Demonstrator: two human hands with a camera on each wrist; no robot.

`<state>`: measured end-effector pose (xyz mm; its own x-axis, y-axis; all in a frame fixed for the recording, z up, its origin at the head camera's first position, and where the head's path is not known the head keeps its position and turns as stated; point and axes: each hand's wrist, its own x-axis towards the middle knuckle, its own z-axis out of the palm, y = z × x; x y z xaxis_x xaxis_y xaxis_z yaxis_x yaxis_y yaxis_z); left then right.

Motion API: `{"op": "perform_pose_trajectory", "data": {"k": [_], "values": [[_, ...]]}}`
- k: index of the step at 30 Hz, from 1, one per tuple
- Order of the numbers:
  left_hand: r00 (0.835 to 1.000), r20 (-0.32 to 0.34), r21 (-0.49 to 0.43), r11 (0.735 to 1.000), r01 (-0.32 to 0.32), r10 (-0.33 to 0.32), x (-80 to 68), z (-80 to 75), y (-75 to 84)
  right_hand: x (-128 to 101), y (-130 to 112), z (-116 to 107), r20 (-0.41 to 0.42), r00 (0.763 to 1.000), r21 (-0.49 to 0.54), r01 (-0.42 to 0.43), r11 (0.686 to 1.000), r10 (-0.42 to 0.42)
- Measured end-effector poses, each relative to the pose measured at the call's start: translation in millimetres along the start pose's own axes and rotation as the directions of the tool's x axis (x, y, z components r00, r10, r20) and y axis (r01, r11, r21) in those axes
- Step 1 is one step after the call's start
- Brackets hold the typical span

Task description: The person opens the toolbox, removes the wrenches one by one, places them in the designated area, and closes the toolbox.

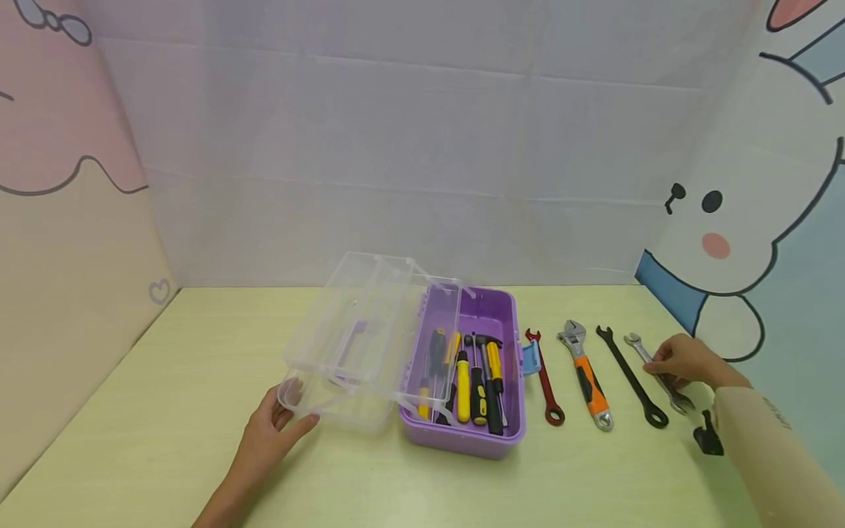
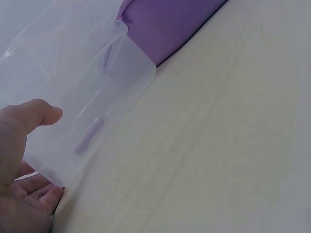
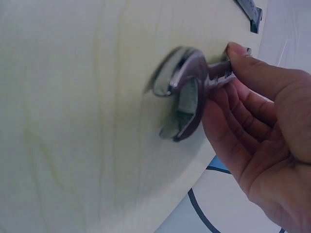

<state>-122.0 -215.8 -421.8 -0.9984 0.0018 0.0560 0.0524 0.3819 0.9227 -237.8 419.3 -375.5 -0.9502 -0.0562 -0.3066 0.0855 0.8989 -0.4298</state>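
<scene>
My right hand pinches a silver double open-end wrench by its shaft, thumb on one side and fingers on the other, at the far right of the table. One jaw end points out past the fingers in the right wrist view. My left hand holds the near left corner of the clear plastic lid, with fingers beneath the edge and the thumb over it. That lid belongs to a purple toolbox, swung out to its left. Inside lie several screwdrivers and a hammer, partly seen through the lid.
Right of the toolbox, in a row, lie a red combination wrench, an orange-and-black adjustable wrench and a black combination wrench. A blue latch juts from the box's right side. A white cloth wall stands behind the table.
</scene>
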Motion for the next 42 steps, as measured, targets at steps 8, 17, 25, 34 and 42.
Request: {"op": "perform_pose_trajectory", "data": {"k": [8,17,25,34,42], "values": [[1.0,-0.002,-0.007,1.0,0.001,-0.001,-0.1,0.0,0.5,-2.5,2.1,0.5,-0.014,1.0,-0.004,0.018,1.0,-0.018],[1.0,-0.003,0.005,1.0,0.007,-0.007,-0.9,-0.4,2.7,-4.9,-1.2,-0.8,-0.017,1.0,-0.003,0.013,1.0,-0.013],[1.0,-0.012,0.011,1.0,0.024,-0.024,-1.3,-0.2,5.1,-13.5,-11.5,-8.5,-0.036,0.999,-0.028,0.026,0.999,-0.027],[1.0,-0.004,0.002,1.0,0.022,-0.022,-1.2,-0.4,3.0,-16.6,-21.9,-16.4,-0.055,0.994,-0.031,0.095,0.995,-0.097],[0.999,-0.005,0.008,0.999,0.038,-0.038,-1.7,-0.4,1.9,-26.9,-41.2,-10.0,-0.108,0.981,0.017,0.164,0.986,-0.162]]}}
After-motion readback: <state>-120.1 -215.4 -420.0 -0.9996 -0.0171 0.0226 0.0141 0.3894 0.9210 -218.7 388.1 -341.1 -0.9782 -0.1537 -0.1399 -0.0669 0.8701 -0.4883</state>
